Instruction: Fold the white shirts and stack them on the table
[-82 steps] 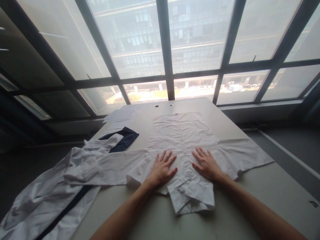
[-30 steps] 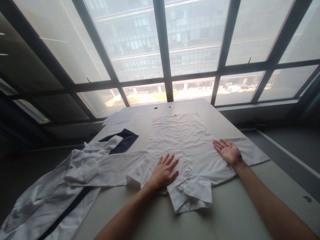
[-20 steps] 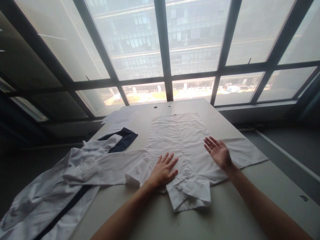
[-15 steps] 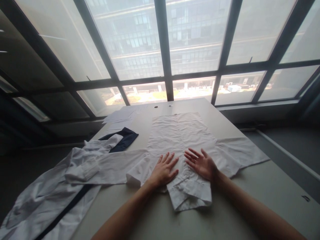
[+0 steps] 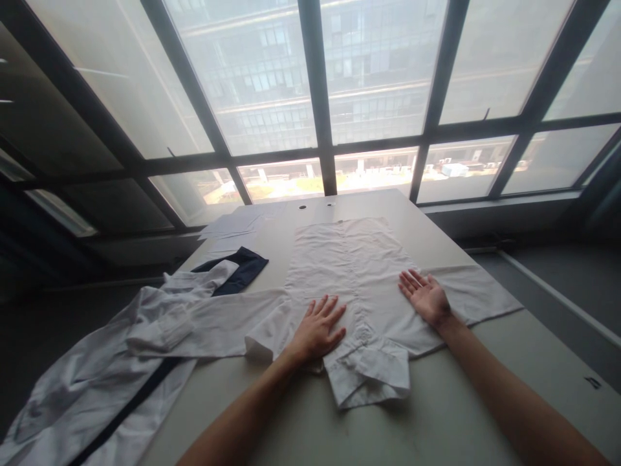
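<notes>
A white shirt lies spread out on the pale table, its collar end toward me and its sleeves stretched to both sides. My left hand lies flat and open on the shirt near the collar, fingers spread. My right hand rests open on the cloth where the right sleeve joins the body, fingers stretched out. Neither hand holds anything.
A second white garment with a dark navy band lies crumpled at the table's left, its navy end near the spread shirt's left sleeve. Papers sit at the far left corner. Big windows stand behind the table.
My right hand has swept back and forth over the shirt: out to the right sleeve, in toward the middle, and now out to the right again. My left hand has stayed in place.
</notes>
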Available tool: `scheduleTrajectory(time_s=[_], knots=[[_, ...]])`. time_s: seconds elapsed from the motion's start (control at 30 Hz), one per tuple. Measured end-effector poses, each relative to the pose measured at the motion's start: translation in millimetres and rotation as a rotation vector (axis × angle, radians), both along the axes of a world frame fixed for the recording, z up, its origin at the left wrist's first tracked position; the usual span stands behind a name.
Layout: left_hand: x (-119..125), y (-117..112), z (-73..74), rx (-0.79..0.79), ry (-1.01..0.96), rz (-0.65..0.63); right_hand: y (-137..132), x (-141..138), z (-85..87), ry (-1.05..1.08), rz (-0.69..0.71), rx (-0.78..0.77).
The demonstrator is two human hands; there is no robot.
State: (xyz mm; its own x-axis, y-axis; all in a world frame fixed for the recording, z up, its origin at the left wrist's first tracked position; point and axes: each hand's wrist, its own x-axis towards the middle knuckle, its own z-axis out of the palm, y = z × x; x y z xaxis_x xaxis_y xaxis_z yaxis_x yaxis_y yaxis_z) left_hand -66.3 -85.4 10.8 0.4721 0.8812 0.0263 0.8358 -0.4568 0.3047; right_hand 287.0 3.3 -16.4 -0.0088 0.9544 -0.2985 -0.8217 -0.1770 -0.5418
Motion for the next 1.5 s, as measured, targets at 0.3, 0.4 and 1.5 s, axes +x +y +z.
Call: scheduleTrajectory(time_s=[0.3,0.4,1.5], knots=[[19.2,-11.7,9.9,-0.841,-1.289,0.055,-0.7,-6.0,1.5,-0.051,0.013,0.007],[8.8,-5.2,7.0,-1.138,-1.513,0.159,-0.4,-5.1,1.1,-0.055,0.015,0.007],[-26.7,14.0,-10.0,-0.023,-0.140,0.106,-37.9,-57.8,-10.1,-2.214,0.447,0.611]])
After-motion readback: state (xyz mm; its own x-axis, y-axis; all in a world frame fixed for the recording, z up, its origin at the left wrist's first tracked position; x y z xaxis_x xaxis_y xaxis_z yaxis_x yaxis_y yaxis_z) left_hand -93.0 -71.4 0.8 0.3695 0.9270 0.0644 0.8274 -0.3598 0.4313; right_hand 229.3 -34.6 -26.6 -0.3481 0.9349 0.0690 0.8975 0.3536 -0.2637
